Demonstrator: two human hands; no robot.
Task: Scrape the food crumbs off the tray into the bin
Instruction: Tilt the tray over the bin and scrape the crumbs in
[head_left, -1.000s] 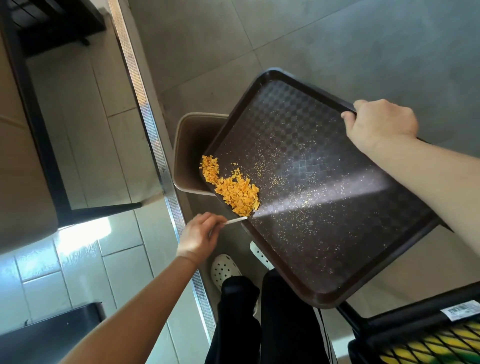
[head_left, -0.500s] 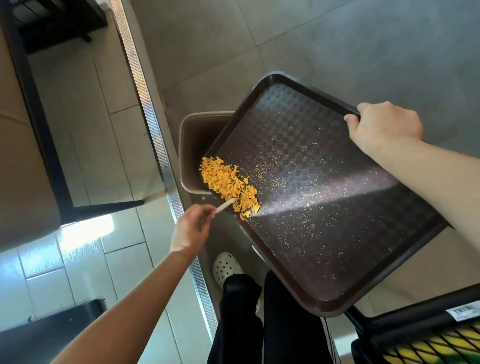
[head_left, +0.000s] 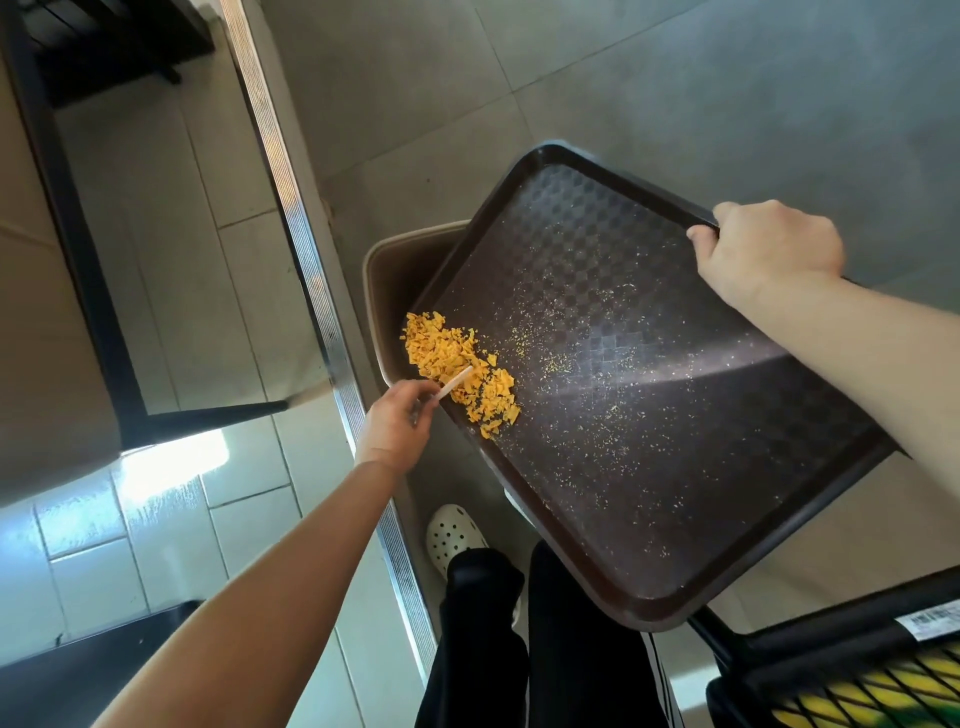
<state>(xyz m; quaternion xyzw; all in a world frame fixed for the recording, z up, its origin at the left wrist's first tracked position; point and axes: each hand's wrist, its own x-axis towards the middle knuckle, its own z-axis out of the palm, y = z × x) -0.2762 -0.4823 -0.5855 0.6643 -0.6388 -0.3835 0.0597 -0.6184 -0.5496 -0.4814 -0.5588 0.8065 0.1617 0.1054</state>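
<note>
- The left hand (head_left: 393, 422) pinches a thin pale stick (head_left: 455, 383) whose tip lies in the heap of orange crumbs (head_left: 457, 370), at the tray's lower-left rim just beside the hand.
- Judged step: mid-scrape. The heap sits at the edge that overhangs the beige bin (head_left: 400, 270); the next move calls for a push over that rim into the opening, not onto the floor.
- The brown tray (head_left: 675, 467) is tilted, with fine specks scattered across it that need later passes.
- The right hand (head_left: 769, 249) grips the tray's far rim, holding it up.
</note>
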